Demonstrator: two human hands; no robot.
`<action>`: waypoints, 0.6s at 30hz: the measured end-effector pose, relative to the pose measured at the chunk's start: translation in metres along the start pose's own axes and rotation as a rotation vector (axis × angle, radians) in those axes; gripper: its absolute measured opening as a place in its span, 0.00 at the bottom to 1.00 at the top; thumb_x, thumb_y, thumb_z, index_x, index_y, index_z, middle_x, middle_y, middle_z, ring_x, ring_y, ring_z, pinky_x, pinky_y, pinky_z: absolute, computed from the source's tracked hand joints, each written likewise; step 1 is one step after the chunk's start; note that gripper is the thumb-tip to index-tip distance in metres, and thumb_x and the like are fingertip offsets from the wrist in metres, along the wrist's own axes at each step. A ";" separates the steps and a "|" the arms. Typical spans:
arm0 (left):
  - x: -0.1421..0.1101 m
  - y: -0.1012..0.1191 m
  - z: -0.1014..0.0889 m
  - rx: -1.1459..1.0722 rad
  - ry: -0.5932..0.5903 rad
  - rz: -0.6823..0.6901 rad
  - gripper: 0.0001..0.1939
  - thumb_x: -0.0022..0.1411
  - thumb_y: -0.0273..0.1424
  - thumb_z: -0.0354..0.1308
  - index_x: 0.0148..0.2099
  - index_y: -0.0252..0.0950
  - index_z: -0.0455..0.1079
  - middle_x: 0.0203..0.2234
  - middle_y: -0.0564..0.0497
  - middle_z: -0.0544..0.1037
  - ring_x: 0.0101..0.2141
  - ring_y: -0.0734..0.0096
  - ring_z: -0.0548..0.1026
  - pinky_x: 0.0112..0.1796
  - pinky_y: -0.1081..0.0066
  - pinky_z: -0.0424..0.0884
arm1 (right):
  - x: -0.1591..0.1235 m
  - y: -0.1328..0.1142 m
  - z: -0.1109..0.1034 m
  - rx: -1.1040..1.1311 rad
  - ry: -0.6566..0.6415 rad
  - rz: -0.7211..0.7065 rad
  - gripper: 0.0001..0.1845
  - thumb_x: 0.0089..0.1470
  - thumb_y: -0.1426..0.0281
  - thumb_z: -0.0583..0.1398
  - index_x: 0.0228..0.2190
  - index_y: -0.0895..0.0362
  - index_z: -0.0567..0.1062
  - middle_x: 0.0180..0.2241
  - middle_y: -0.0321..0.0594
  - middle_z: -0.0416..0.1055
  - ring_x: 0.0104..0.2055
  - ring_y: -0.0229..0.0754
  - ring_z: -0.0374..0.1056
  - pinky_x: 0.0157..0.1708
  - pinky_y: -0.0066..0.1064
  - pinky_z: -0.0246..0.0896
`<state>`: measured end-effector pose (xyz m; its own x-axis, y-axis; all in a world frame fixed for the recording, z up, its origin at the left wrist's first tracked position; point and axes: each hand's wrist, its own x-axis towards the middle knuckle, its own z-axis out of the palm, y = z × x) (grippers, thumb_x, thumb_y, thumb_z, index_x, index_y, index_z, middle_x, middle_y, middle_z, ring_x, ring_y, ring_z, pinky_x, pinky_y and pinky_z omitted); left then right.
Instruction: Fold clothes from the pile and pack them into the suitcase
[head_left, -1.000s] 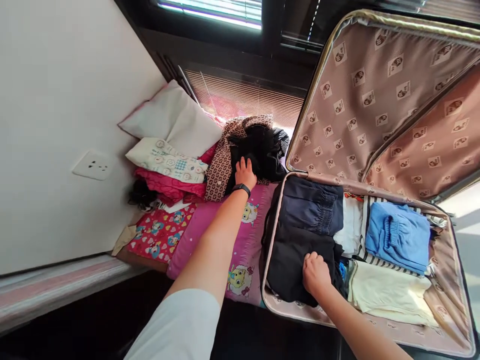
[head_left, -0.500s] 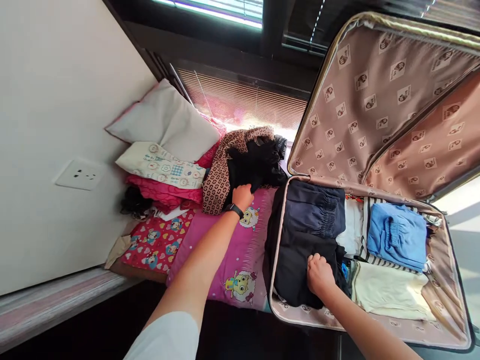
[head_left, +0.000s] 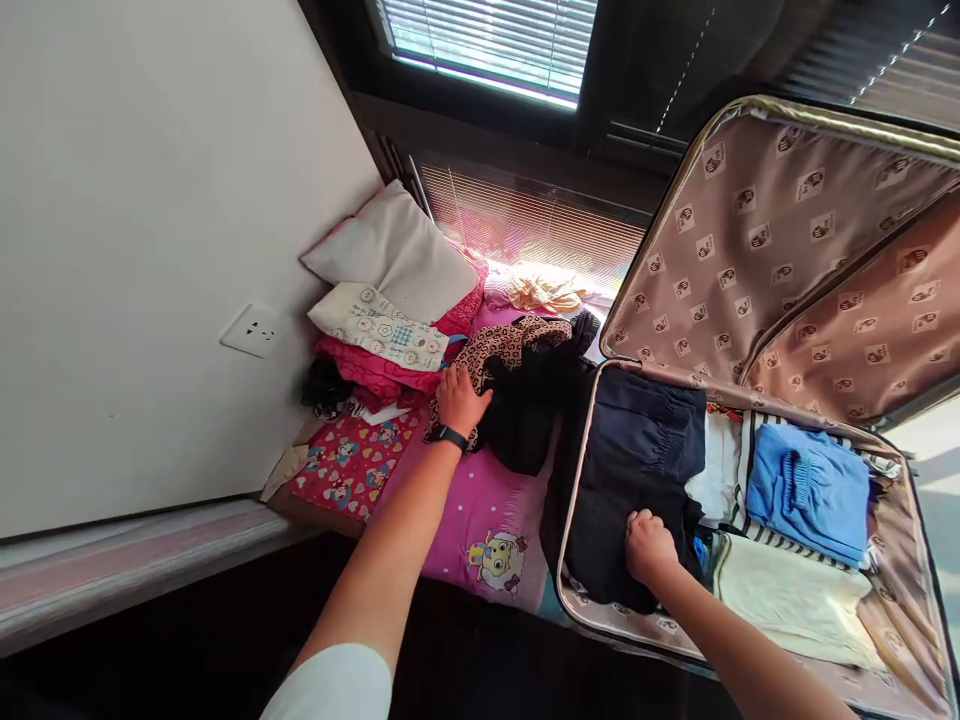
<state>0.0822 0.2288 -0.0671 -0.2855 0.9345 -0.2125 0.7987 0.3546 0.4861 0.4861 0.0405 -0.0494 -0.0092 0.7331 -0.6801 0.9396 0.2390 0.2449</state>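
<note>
My left hand [head_left: 462, 402], a dark watch on its wrist, lies with fingers and thumb apart on a brown patterned garment [head_left: 486, 348]. Right of it a crumpled black garment [head_left: 519, 415] lies on a pink cloth with cartoon sheep [head_left: 457, 505]. My right hand [head_left: 649, 546] is closed and rests on a folded black garment [head_left: 604, 530] in the open suitcase [head_left: 577, 465]. What its curled fingers hold, if anything, is hidden. Behind it in the suitcase lie folded dark navy trousers [head_left: 637, 420].
Blue folded clothing [head_left: 810, 490] and a cream folded garment [head_left: 795, 595] lie at the suitcase's right. Its lid [head_left: 757, 270] stands raised against the window side. A white pillow [head_left: 397, 245] and a printed cream cloth [head_left: 379, 325] are piled by the left wall with its socket [head_left: 251, 330].
My left hand has left the crumpled black garment and moved left onto the brown patterned one, fingers now spread. The black garment lies lower and nearer. My right hand stays closed on the folded black garment.
</note>
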 end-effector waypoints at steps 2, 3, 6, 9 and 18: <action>0.015 -0.005 0.003 0.066 0.012 -0.074 0.44 0.63 0.36 0.72 0.74 0.23 0.61 0.65 0.19 0.70 0.67 0.34 0.68 0.63 0.47 0.64 | 0.000 0.000 0.000 -0.018 0.001 -0.005 0.19 0.61 0.75 0.62 0.53 0.68 0.77 0.47 0.65 0.73 0.50 0.58 0.78 0.44 0.39 0.75; 0.017 -0.004 0.007 0.088 -0.029 -0.076 0.39 0.64 0.34 0.70 0.72 0.24 0.64 0.62 0.20 0.74 0.64 0.36 0.71 0.61 0.49 0.66 | -0.001 0.000 -0.001 -0.021 -0.002 -0.005 0.19 0.61 0.75 0.62 0.53 0.68 0.77 0.47 0.65 0.73 0.50 0.57 0.78 0.44 0.38 0.75; 0.003 0.005 0.017 0.093 -0.124 -0.010 0.20 0.68 0.28 0.62 0.61 0.33 0.76 0.52 0.28 0.82 0.56 0.44 0.79 0.56 0.54 0.68 | -0.002 0.000 -0.003 -0.010 -0.012 0.000 0.19 0.63 0.76 0.59 0.54 0.68 0.77 0.48 0.65 0.73 0.51 0.57 0.78 0.44 0.38 0.75; -0.032 0.009 0.012 0.026 -0.111 0.009 0.14 0.69 0.29 0.59 0.54 0.36 0.79 0.48 0.33 0.84 0.52 0.48 0.81 0.53 0.58 0.70 | -0.003 0.000 -0.006 0.003 -0.018 0.004 0.20 0.63 0.78 0.58 0.55 0.69 0.77 0.49 0.65 0.73 0.52 0.57 0.78 0.46 0.39 0.76; -0.102 -0.030 -0.034 0.221 0.222 -0.042 0.36 0.65 0.32 0.63 0.72 0.26 0.65 0.66 0.23 0.70 0.70 0.34 0.64 0.68 0.42 0.60 | -0.007 0.003 -0.003 0.043 0.046 -0.025 0.20 0.62 0.76 0.62 0.54 0.69 0.78 0.48 0.65 0.73 0.52 0.59 0.79 0.46 0.41 0.76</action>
<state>0.0693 0.1238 -0.0311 -0.4102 0.9116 -0.0261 0.8726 0.4006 0.2793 0.4877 0.0379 -0.0422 -0.0475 0.7562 -0.6526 0.9528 0.2305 0.1978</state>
